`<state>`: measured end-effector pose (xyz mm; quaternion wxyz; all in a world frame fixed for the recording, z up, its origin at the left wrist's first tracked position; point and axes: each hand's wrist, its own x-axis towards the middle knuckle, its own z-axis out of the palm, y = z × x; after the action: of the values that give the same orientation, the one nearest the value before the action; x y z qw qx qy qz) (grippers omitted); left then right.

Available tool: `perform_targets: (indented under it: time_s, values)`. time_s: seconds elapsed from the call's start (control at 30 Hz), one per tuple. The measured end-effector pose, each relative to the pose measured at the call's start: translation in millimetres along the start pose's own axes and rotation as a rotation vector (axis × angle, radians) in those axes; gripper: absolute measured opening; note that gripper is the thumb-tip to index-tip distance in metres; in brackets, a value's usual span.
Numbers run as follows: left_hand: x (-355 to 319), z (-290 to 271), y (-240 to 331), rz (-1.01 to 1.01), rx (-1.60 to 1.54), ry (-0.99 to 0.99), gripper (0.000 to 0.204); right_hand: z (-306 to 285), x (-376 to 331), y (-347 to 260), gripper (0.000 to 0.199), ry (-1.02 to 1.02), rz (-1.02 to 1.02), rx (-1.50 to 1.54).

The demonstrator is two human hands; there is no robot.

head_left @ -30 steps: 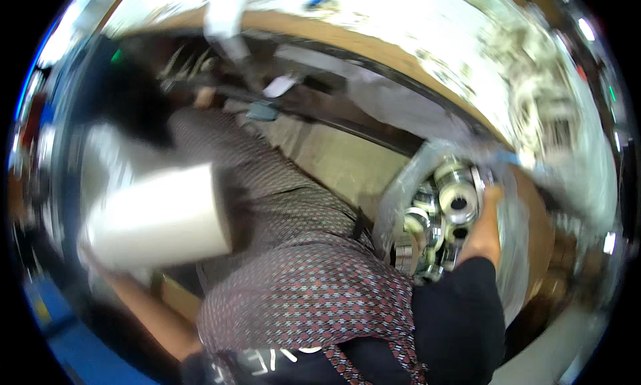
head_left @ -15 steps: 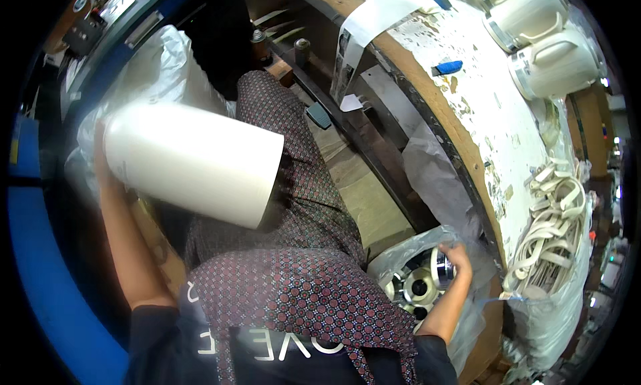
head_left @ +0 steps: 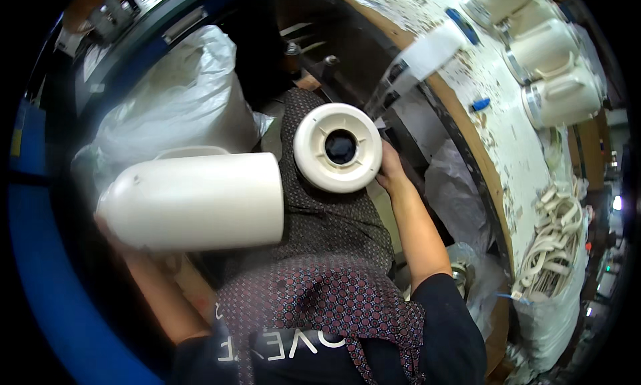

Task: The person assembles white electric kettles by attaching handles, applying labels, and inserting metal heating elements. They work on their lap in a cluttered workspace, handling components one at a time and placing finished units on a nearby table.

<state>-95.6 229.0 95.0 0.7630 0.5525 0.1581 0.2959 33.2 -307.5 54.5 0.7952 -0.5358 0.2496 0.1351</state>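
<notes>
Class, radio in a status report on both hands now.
Left hand grips cream jug body. Right hand holds round cream base disc beside its open end. Nothing between them.

There is one big cream jug body (head_left: 193, 201) and one round cream base disc (head_left: 338, 147). On the workbench (head_left: 497, 128) I count three more cream jugs (head_left: 561, 98). There are two blue markers (head_left: 479, 105), one white plastic sack (head_left: 180, 95), and one heap of cream handles (head_left: 554, 238).
</notes>
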Motion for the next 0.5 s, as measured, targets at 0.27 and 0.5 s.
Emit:
perform_targets:
  time_s: [0.27, 0.5]
  values:
    - [-38, -88, 4, 0.008, -0.151, 0.165, 0.059, 32, -56, 5, 0.080, -0.418, -1.395, -1.572]
    - [-56, 50, -17, -0.184, -0.263, 0.260, 0.055, 63, -56, -34, 0.077, -0.123, -1.086, -0.925]
